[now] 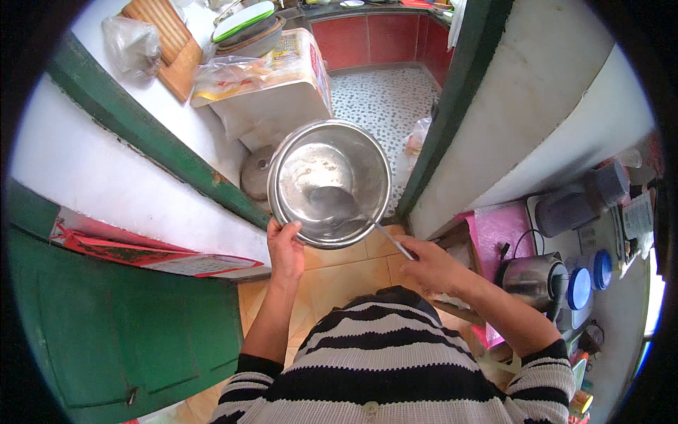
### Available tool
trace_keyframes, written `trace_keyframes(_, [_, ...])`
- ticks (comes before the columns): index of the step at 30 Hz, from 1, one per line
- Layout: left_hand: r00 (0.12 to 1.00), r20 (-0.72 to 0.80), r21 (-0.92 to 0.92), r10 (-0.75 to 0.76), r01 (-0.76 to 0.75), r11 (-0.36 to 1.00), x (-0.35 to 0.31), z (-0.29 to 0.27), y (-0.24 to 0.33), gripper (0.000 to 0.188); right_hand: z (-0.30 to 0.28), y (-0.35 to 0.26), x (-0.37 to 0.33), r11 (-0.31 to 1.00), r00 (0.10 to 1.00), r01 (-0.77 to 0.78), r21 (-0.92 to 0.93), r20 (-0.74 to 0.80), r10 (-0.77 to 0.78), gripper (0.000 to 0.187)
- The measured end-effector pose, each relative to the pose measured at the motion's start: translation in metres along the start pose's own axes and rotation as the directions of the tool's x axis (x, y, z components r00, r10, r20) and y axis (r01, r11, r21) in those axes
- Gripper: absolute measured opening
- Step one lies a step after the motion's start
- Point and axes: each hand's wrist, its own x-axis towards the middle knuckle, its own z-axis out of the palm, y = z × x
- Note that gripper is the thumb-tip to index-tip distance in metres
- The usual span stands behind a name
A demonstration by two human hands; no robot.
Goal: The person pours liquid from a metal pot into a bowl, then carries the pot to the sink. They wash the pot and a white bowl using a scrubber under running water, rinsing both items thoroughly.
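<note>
In front of me is a shiny round metal basin [371,152], tilted so that its inside faces me. My left hand [285,249] is closed on its near-left rim, thumb over the edge. A long-handled metal utensil with a broad rounded grey head [334,202] reaches over the near-right rim into the basin; whether it is a ladle or a turner I cannot tell. Closed round its handle is my right hand [432,265]. Some wet-looking, pale marks show on the basin's bottom. Part of the right fingers is hidden behind the hand.
A green door frame [452,106] narrows the passage ahead. Beyond it stands a covered box [282,99] with stacked basins [247,32] on top. On the right, a shelf holds a metal kettle [526,279] and blue-lidded jars [579,288]. A green door [120,325] is at left.
</note>
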Motion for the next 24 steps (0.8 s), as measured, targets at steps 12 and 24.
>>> trace_keyframes(12, [0.992,0.088,-0.043,-0.086,0.09,0.995,-0.002,-0.002,0.031,0.015,0.011,0.01,0.029,0.604,0.749,0.353,-0.715,-0.171,-0.64,0.046])
trace_keyframes(24, [0.996,0.072,-0.011,-0.06,0.061,0.998,-0.002,-0.018,0.059,0.013,-0.023,0.029,-0.021,0.469,0.83,0.24,-0.85,-0.071,-0.553,0.048])
